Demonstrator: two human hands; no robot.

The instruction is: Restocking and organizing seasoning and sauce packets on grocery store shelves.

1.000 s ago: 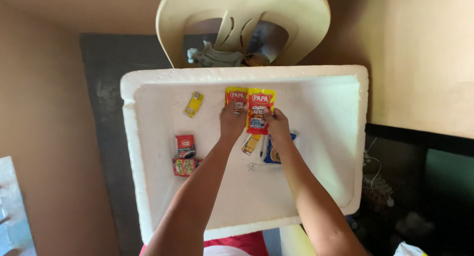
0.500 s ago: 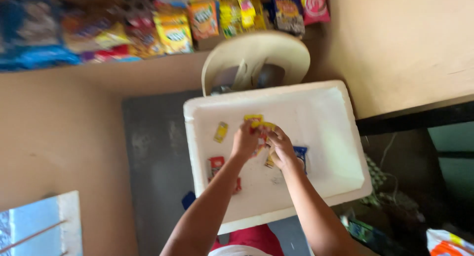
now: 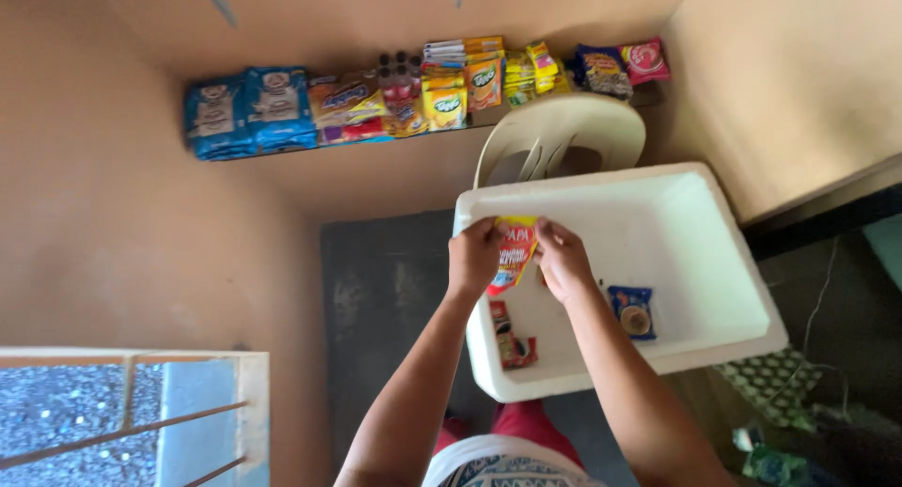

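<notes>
Both hands hold a red and yellow sachet (image 3: 513, 253) over the near left part of a white foam box (image 3: 714, 262). My left hand (image 3: 474, 259) grips its left edge and my right hand (image 3: 562, 259) grips its right edge. Inside the box lie a dark red packet (image 3: 510, 335) near the front left corner and a blue packet (image 3: 632, 311) right of my right forearm.
A cream plastic chair (image 3: 564, 132) stands behind the box. On a wall shelf (image 3: 282, 154) sit blue bags (image 3: 246, 111), yellow drink sachets (image 3: 460, 88) and other snack packs. A dark mat (image 3: 385, 299) covers the floor. A railing (image 3: 113, 402) is at lower left.
The view has pulled back and tilted up, so the shelf of goods now shows. Both hands have lifted the red and yellow sachet off the box floor and moved it left.
</notes>
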